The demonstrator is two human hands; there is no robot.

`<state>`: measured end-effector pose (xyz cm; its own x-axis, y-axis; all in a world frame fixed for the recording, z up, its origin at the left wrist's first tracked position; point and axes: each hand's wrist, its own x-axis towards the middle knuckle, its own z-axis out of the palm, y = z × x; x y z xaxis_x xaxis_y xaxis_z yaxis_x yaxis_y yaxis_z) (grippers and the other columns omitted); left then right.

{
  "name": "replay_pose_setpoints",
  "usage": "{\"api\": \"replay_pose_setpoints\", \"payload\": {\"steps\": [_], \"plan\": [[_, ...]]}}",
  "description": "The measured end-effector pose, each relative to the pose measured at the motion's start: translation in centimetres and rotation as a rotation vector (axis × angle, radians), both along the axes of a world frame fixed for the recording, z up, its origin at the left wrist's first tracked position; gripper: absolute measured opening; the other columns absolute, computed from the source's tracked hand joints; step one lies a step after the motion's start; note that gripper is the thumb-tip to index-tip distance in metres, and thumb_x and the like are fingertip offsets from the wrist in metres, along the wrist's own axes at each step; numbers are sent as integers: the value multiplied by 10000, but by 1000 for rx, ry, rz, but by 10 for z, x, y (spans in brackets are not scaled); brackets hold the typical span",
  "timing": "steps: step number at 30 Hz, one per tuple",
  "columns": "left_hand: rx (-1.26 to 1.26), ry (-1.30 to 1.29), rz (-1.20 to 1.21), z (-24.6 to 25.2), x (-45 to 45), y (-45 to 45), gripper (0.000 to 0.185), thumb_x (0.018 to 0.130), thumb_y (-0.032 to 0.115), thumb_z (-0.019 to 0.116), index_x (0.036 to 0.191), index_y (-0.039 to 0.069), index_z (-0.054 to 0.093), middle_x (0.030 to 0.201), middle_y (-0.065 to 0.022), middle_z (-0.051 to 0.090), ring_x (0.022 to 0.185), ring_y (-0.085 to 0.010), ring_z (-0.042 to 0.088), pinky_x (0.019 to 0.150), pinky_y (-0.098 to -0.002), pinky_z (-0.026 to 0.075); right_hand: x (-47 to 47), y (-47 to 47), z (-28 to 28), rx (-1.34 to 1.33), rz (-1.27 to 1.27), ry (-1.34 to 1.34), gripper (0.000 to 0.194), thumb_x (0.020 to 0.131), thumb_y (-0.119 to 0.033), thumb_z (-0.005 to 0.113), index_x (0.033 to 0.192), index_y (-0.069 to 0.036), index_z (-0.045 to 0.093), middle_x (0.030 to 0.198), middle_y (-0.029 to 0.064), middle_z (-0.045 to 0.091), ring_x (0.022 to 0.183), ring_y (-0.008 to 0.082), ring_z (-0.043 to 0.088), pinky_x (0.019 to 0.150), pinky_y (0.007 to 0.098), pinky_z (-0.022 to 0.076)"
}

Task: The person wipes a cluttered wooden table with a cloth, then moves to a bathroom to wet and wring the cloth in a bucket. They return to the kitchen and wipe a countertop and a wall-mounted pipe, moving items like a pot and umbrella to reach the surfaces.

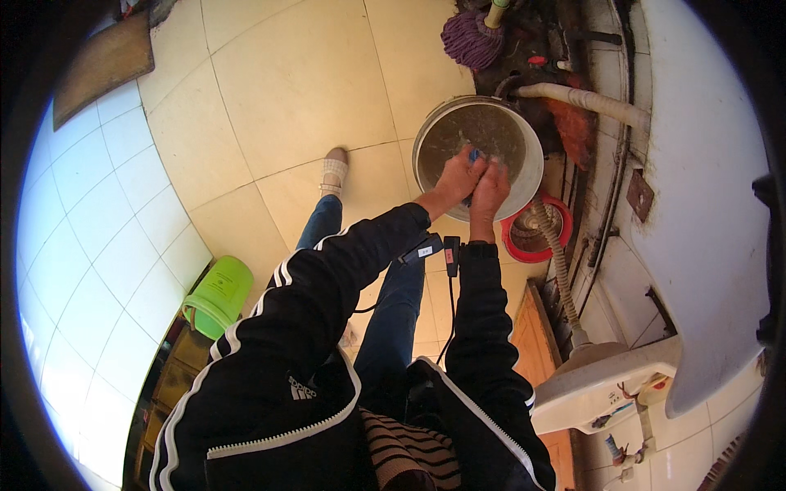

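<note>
My left hand [459, 177] and my right hand [491, 190] are pressed together over a round pale bucket [533, 184]. Both are closed around a small blue item [474, 154], perhaps cloth, which shows above the left knuckles. A darker bit pokes out below, near the left wrist. Fingers hide most of the item. Murky, rippled water [448, 141] stands in the bucket, and the hands are just above or at its surface.
A red basin [531, 258] sits beside the bucket, a corrugated drain hose [559, 264] running down to it from the washbasin [614, 374]. Beyond is a purple mop head [471, 40] near a pale pipe [583, 101]. To the left, a green bucket [224, 288] is tipped over.
</note>
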<state>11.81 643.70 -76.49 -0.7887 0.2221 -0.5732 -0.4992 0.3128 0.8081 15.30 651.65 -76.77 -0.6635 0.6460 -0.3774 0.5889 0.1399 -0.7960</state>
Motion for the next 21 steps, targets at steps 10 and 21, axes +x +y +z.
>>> {"api": "replay_pose_setpoints", "payload": {"steps": [10, 21], "plan": [[-54, 191, -467, 16, -1, 0, 386, 888, 206, 589, 1195, 14, 455, 889, -296, 614, 822, -424, 642, 677, -455, 528, 26, 18, -18, -646, -444, 29, 285, 929, -247, 536, 1060, -11, 629, 1052, 126, 632, 959, 247, 610, 767, 374, 486], [-228, -312, -46, -18, 11, -30, 757, 834, 235, 670, 1435, 84, 236, 1256, -281, 477, 1161, -428, 474, 981, -458, 399, 14, 12, -27, 656, 946, -410, 555, 824, -342, 636, 1335, -197, 475, 1456, 316, 222, 1289, 526, 325, 1017, 567, 363]]}}
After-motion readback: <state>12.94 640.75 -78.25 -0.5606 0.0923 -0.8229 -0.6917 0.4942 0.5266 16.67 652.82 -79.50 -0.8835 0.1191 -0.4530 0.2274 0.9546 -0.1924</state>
